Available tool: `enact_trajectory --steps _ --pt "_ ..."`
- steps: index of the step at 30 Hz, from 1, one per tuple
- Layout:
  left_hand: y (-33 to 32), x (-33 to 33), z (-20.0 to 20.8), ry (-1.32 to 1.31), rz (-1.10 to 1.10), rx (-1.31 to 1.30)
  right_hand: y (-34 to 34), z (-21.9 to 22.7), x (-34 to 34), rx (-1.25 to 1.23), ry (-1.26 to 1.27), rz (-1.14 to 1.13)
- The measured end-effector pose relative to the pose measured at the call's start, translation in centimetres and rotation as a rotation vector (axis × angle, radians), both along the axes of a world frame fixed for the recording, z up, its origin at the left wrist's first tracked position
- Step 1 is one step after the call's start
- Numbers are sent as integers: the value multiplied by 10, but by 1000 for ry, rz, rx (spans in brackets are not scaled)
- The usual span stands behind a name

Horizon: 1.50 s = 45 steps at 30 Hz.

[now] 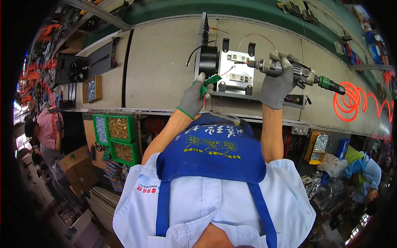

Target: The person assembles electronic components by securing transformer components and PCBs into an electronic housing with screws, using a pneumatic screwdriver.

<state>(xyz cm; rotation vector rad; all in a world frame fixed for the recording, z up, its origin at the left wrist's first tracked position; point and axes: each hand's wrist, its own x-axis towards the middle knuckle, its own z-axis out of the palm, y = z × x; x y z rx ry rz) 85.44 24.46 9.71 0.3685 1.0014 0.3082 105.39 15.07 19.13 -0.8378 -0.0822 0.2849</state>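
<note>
My left hand (193, 98), in a grey glove, pinches a small green circuit board (211, 81) beside the near left corner of a silver metal plate (225, 61). A thin red wire with a ring end lies between board and plate. My gloved right hand (278, 86) is wrapped round a pneumatic screwdriver (305, 74), held level with its tip pointing left over the plate. Whether the tip touches a screw there is too small to tell. Two light terminal modules (238, 77) sit on the plate, with black brackets at its corners. A black cylinder (208, 60) stands left of it, against an upright panel (202, 31).
A coiled orange air hose (347, 101) lies at the right of the workbench (161, 62). A screw box (92, 89) and a black assembly (72, 68) are at the left. Green bins (120, 127) of fasteners sit below the bench edge. Other people (47, 128) work on both sides.
</note>
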Motion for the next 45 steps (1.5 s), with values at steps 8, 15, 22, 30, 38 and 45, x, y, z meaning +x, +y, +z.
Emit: enact_trajectory --steps 8,15,22,30,38,45 --pt "-3 2 9 56 11 39 0 0 0 46 -39 -2" --pt "-1 -3 -2 -42 49 55 1 3 -3 83 5 41" --pt "-1 -6 -10 25 18 116 2 1 -4 79 -39 41" --pt "-2 -3 -2 13 35 140 3 2 -7 33 -87 41" --pt "-6 -2 9 33 -68 211 5 -10 -10 -62 -126 91" --pt "-12 -1 1 11 -138 201 16 -38 -20 -272 -227 128"
